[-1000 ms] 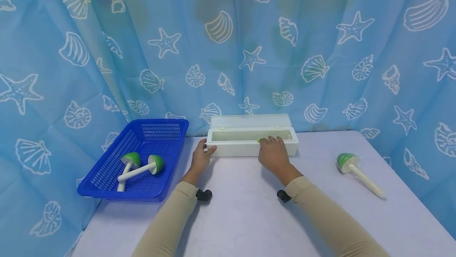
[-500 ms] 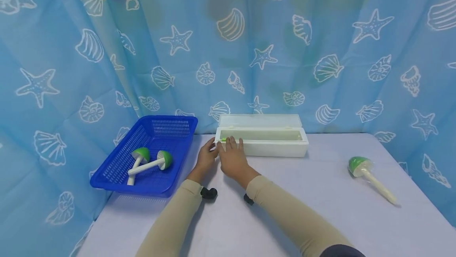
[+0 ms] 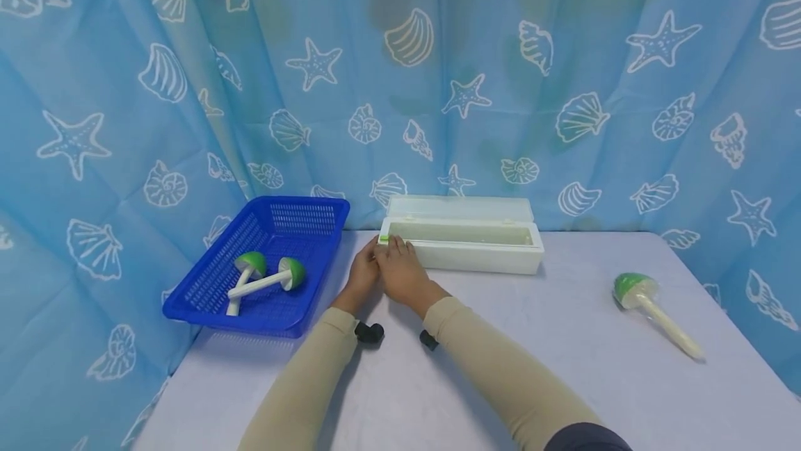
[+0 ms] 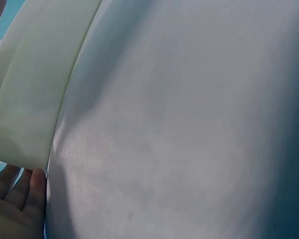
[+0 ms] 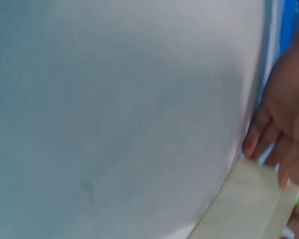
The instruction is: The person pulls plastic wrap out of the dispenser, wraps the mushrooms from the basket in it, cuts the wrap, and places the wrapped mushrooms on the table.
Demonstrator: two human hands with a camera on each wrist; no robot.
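A long white box [image 3: 475, 256] with its translucent lid [image 3: 459, 208] raised stands at the table's back. It looks like a cling film dispenser; along its front rim is a small green slide cutter [image 3: 384, 238], at the left end. My left hand [image 3: 361, 274] grips the box's left end, thumb at the front and the other fingers [image 4: 27, 191] round the end. Close against it, my right hand [image 3: 403, 274] has its fingertips on the front rim and appears to pinch the slide cutter. Its thumb is partly hidden in the head view.
At the left, a blue basket [image 3: 188, 305] holds two green-capped mushroom shapes [image 3: 265, 283] with white stems. Another such mushroom shape [image 3: 657, 315], its head in clear wrap, lies at the right. A blue shell-print curtain [image 3: 463, 138] hangs behind the white table [image 3: 475, 361].
My right hand has slid left along the front rim with the slide cutter, from the right part of the box to its left end. The left hand stays on the box; the head view has shifted slightly.
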